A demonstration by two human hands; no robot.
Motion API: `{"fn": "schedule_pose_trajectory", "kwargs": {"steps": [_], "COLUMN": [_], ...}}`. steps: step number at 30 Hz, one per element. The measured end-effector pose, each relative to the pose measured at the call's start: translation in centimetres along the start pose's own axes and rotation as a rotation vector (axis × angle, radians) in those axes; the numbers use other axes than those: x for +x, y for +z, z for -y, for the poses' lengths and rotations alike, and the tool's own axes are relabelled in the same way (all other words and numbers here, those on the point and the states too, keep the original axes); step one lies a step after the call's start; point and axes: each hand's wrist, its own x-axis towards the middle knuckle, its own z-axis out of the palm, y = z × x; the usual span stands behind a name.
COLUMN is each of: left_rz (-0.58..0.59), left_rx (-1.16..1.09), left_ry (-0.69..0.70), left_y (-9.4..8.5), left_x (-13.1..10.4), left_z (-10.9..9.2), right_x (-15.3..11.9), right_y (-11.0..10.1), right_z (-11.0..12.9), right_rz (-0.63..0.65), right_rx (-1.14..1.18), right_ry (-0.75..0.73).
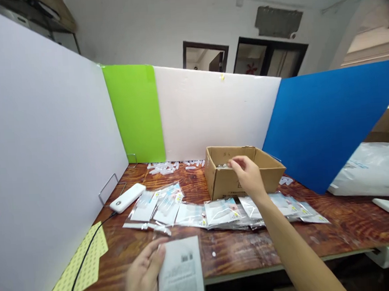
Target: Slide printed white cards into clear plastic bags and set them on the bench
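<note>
My left hand [145,271] grips the left edge of a white printed card [180,271] near the table's front edge. Dark print and small code-like marks show on its face; whether it is one card or several cannot be told. Over the front rim of an open cardboard box [225,185] is my right hand [247,173], fingers curled together. What they hold, if anything, is too small to name. Something pale shows inside the box beside the fingertips. Clear plastic packets with printed cards [220,212] lie in a row before the box.
Small white plastic pieces [164,167] are scattered at the back. On the left are a white power bank [128,198] with a black cable [89,250] and yellow sticker sheets [86,262]. White, green [135,114] and blue panels [327,115] surround the wooden table [237,250].
</note>
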Motion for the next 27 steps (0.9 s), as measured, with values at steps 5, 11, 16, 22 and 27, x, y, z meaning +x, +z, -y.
{"fn": "schedule_pose_trajectory", "kwargs": {"steps": [5, 11, 16, 22, 27], "left_rz": [0.121, 0.193, 0.253, 0.285, 0.202], "left_rx": [-0.081, -0.024, 0.016, 0.081, 0.057], "left_ry": [0.054, -0.004, -0.167, -0.438, -0.503], "left_y": [3.6, 3.9, 2.0, -1.6, -3.3], "left_x": [-2.3, -4.9, -6.6, -9.2, -10.2], "left_z": [-0.9, 0.0, 1.6, 4.1, 6.3], "right_x": [-12.9, -17.8, -20.7, -26.1, -28.6], "right_y": [1.2, 0.0, -0.9, -0.5, -0.3], "right_z": [1.9, 1.5, 0.2, -2.1, -2.8], "right_rz": [0.506, 0.452, 0.499, 0.555, 0.532], "right_rx": [0.578, 0.704, 0.738, 0.771, 0.703], "right_ry": [0.213, 0.373, 0.518, 0.764, 0.734]}}
